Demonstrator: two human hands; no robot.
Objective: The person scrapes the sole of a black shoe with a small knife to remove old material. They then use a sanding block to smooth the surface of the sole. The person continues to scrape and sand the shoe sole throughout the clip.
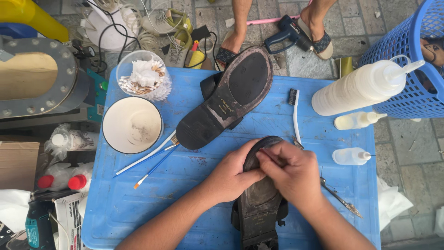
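A dark worn shoe (259,203) lies sole-up on the blue plastic table (194,185), toe pointing away from me. My left hand (231,178) grips its left edge near the toe. My right hand (293,173) pinches the sole's front rim with fingertips at the toe. A second matching shoe (226,97) rests sole-up at the table's middle, leaning on its own black upper.
A white bowl (132,125), a clear tub of cotton swabs (142,76), two thin brushes (150,159), a white toothbrush (296,115), squeeze bottles (365,85) (351,156) and a metal tool (340,200) lie about. A blue basket (411,60) stands right. Another person's sandalled feet (319,34) are beyond.
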